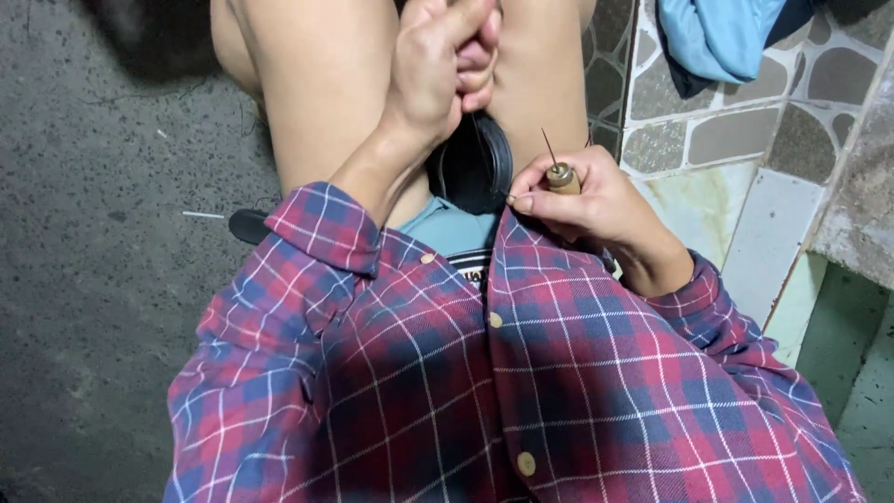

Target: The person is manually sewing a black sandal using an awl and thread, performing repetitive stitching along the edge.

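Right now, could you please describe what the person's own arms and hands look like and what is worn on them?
Both arms wear a plaid flannel shirt in red and blue with thin white lines and pale buttons. The cuffs sit at the wrists, the left cuff turned open. The left hand and right hand are bare: no gloves, rings or watch visible.

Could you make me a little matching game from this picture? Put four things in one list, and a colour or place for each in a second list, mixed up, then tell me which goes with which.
Things:
1. awl
2. shoe
3. cloth
4. shirt

Descriptions:
A. light blue, lying on the tiled ledge at top right
B. red and blue checked, worn by the person
C. wooden handle with a thin metal point, gripped in the right hand
D. black, wedged between the knees below the left hand

Pairs: 1-C, 2-D, 3-A, 4-B
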